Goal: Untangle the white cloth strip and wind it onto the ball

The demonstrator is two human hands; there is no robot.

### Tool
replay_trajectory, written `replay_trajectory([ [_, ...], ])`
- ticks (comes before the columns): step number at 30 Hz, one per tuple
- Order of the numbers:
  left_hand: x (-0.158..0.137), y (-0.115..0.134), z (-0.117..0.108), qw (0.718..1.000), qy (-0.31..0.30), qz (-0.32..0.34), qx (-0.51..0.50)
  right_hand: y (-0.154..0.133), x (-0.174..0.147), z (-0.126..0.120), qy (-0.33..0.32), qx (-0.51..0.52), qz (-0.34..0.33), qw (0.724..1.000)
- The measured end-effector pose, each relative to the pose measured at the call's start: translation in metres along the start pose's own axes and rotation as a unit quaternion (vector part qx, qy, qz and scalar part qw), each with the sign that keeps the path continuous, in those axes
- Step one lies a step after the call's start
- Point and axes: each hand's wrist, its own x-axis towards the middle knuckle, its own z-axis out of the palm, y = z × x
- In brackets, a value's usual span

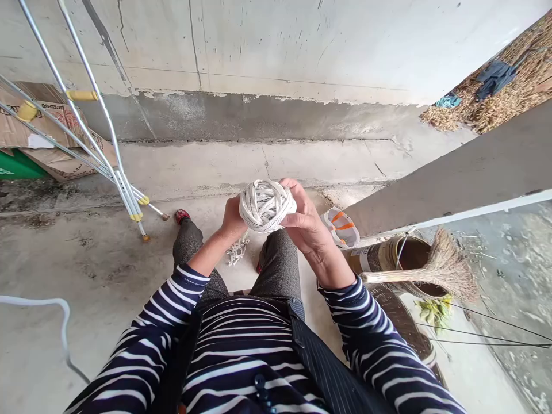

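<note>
From the head camera, the left hand point(234, 218) and the right hand point(304, 221) hold up a round ball of white strip point(267, 207) in front of the body. The ball is between the two hands, above the floor point(77, 247). The right thumb is on the front of the ball and another finger bends by its top edge, so the right fingers pinch its right side. The left hand touches the left side, but its fingers hide behind the ball, so I cannot tell how they are bent. Below, a small messy white heap point(237, 250) lies on the floor between the legs. On the right is a white basket point(342, 227) with orange bits, near a brown bucket point(377, 257). A broom point(451, 264) lies across the bucket. On the left, metal crutches point(137, 217) stand by some cardboard point(64, 164), and a pale hose point(56, 301) curls on the floor
</note>
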Motion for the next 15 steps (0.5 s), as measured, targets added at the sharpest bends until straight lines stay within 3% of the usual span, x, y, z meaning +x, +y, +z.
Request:
replay_trajectory([
  [4, -0.003, 0.015, -0.010, 1.000, 0.006, -0.009, -0.009, -0.003, 0.000, -0.005, -0.006, 0.001, -0.005, 1.000],
  [6, -0.002, 0.022, -0.020, 0.997, -0.051, -0.013, -0.053, -0.006, 0.000, -0.010, -0.011, 0.014, -0.006, 1.000],
  [10, -0.002, 0.026, -0.047, 0.971, -0.230, -0.039, -0.057, -0.016, -0.002, -0.023, 0.001, 0.033, 0.008, 0.999],
  [15, -0.009, 0.014, -0.072, 0.959, -0.261, -0.088, -0.070, -0.017, -0.009, -0.031, 0.017, 0.020, 0.026, 0.999],
])
